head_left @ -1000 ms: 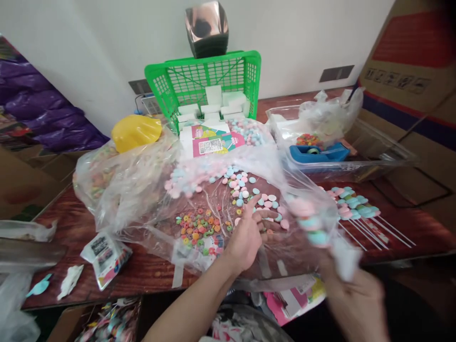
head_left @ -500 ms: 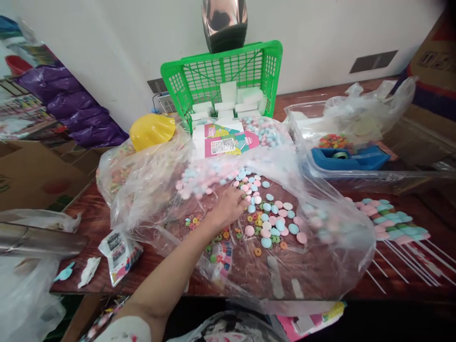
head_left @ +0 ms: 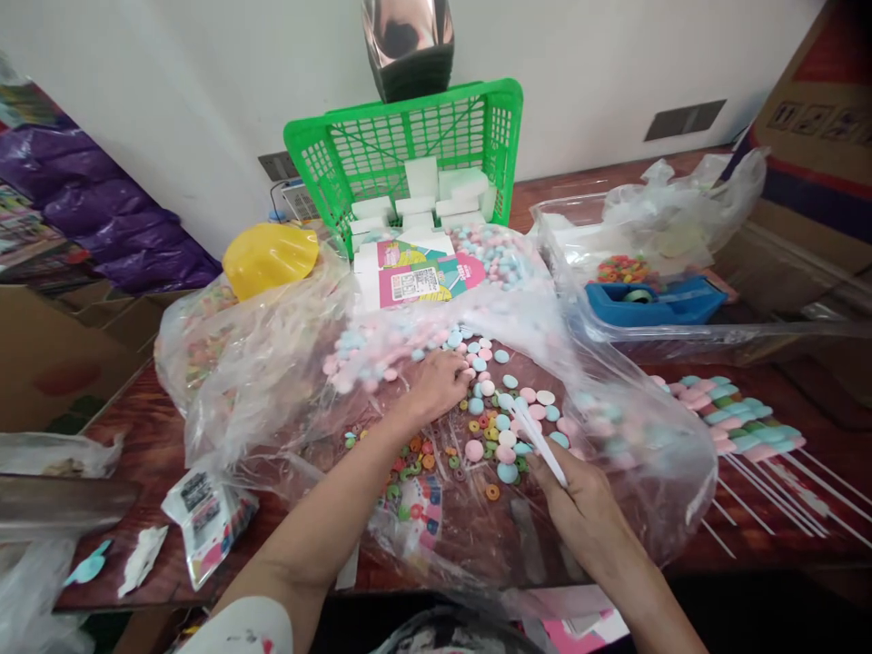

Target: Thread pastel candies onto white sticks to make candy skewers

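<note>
My left hand [head_left: 441, 381] is over the clear plastic sheet, its fingers curled together at the edge of the loose pink, blue and white round candies [head_left: 506, 438]. What lies between its fingertips, if anything, is too small to make out. In my right hand [head_left: 579, 504] is a small bunch of thin white sticks [head_left: 541, 442], pointing up and left over the candies. Small ring-shaped candies [head_left: 428, 461] in orange, green and yellow lie mixed in and to the left. A larger heap of pastel candies [head_left: 368, 350] is under the plastic behind my left hand.
Candy skewers on white sticks [head_left: 742, 418] lie at the right. Behind stand a green basket [head_left: 409, 113] with white blocks and a printed carton [head_left: 415, 272]. A blue tape dispenser [head_left: 654, 304] sits in a clear tray [head_left: 736, 331]. A yellow bowl [head_left: 269, 259] rests on bagged candy at left.
My right hand has come into view from the lower right, holding the white sticks over the candies. My left hand stays at the candies. The whole view has shifted slightly.
</note>
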A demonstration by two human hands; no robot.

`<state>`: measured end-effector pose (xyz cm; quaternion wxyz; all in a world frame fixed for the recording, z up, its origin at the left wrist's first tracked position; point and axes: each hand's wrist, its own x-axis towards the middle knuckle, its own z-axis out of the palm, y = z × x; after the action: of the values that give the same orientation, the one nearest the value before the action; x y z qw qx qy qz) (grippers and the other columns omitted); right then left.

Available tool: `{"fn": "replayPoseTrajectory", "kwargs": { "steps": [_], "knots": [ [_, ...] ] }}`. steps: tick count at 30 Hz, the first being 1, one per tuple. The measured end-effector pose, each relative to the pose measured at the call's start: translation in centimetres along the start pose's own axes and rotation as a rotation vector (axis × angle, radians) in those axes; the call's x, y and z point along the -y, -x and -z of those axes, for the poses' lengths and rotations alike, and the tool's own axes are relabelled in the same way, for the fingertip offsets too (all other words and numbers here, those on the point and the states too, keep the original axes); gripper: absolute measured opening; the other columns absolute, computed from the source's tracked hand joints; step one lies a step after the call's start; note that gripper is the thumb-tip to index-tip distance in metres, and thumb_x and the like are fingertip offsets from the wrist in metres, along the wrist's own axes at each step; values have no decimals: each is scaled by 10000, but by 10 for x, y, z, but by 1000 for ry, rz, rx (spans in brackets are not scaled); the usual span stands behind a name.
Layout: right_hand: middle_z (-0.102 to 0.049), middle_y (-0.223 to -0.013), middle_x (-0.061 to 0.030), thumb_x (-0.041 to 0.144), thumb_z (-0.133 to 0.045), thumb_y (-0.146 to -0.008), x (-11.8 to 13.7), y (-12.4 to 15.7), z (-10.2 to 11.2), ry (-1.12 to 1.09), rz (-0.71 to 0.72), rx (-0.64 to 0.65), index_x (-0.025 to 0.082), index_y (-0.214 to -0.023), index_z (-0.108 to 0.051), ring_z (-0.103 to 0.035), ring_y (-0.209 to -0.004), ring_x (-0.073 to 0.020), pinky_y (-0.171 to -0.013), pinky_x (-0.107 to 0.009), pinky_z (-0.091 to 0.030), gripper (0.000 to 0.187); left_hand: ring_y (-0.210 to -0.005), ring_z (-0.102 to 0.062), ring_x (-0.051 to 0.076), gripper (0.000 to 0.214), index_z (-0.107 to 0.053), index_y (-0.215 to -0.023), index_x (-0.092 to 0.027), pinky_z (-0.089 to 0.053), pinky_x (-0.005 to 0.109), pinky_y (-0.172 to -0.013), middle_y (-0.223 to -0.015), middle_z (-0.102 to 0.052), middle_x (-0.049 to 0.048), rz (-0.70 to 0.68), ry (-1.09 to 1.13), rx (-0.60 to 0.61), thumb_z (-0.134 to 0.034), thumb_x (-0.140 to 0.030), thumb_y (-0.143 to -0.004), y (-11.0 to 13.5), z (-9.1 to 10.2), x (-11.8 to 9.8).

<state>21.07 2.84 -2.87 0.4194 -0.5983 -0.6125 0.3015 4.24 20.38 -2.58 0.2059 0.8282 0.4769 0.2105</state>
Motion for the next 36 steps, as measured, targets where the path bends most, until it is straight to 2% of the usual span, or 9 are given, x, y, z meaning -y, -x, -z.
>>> {"fn": "replayPoseTrajectory", "kwargs": {
  "steps": [3, 7, 12, 17, 21, 24, 28, 31, 36],
  "knots": [
    [-724, -914, -58, 355, -421, -960, -11, 1, -3, 29, -4, 16, 203, -1177, -673, -663, -818, -208, -715, -300, -530, 366, -939, -620, 206, 202, -714, -796, -209, -444, 328, -899, -949, -713, 46, -34, 102, 25, -545, -303, -853, 7, -1, 7],
    [-686, -741, -39, 346, -416, -952, -23, 5, -8, 34, 11, 9, 191, -1088, -710, -642, -706, -200, -644, -288, -517, 359, -916, -632, 193, 297, -681, -1058, -212, -470, 314, -843, -1029, -702, 45, 57, 340, -82, -452, -338, -916, 7, -2, 18],
    [-643, -625, -22, 386, -452, -935, -24, 6, -10, -19, -28, -70, 190, -1082, -710, -646, -698, -211, -689, -301, -532, 355, -922, -579, 221, 198, -728, -917, -181, -429, 359, -894, -978, -632, 75, 55, 199, -84, -608, -306, -823, -2, -6, 17],
    [-715, -860, -69, 424, -508, -913, -33, 14, -15, -209, -137, -154, 195, -1051, -728, -654, -914, -236, -855, -361, -520, 346, -988, -538, 252, 209, -708, -929, -173, -407, 415, -935, -1039, -576, 107, 30, -20, -10, -526, -249, -858, -3, -8, 6],
    [-722, -957, -60, 387, -568, -891, -38, 24, -24, -407, -175, -242, 227, -1128, -707, -655, -921, -222, -904, -386, -505, 319, -911, -564, 242, 142, -689, -791, -164, -423, 422, -922, -850, -621, 78, 54, 34, -13, -548, -175, -799, 1, -5, 4],
    [-718, -1030, -60, 343, -555, -902, -35, 26, -29, -384, -39, -99, 255, -1110, -719, -648, -972, -221, -922, -370, -488, 279, -819, -603, 211, 146, -688, -834, -153, -488, 381, -822, -800, -645, 54, 99, 126, -50, -561, -209, -789, 8, 3, 3],
    [-686, -759, -30, 353, -485, -931, -28, 22, -28, -282, 22, 23, 228, -1151, -701, -634, -711, -181, -690, -294, -516, 333, -723, -650, 177, 393, -633, -1130, -148, -555, 333, -644, -855, -673, 40, 248, 597, -84, -637, -307, -771, 34, 18, -13],
    [-586, -611, 7, 383, -457, -935, -21, 21, -23, -230, -39, 21, 207, -1146, -703, -503, -526, -142, -531, -253, -434, 369, -788, -674, 194, 404, -695, -1027, -153, -582, 349, -695, -888, -697, 52, 352, 1123, -81, -782, -272, -651, 62, 24, -35],
    [-462, -543, 27, 432, -450, -930, -8, 25, -18, -173, -67, 87, 206, -1078, -734, -396, -499, -128, -493, -240, -340, 392, -794, -653, 147, 293, -765, -838, -180, -560, 254, -702, -910, -676, 33, 313, 1322, -221, -845, -174, -556, 90, 19, -64]
  ]
}}
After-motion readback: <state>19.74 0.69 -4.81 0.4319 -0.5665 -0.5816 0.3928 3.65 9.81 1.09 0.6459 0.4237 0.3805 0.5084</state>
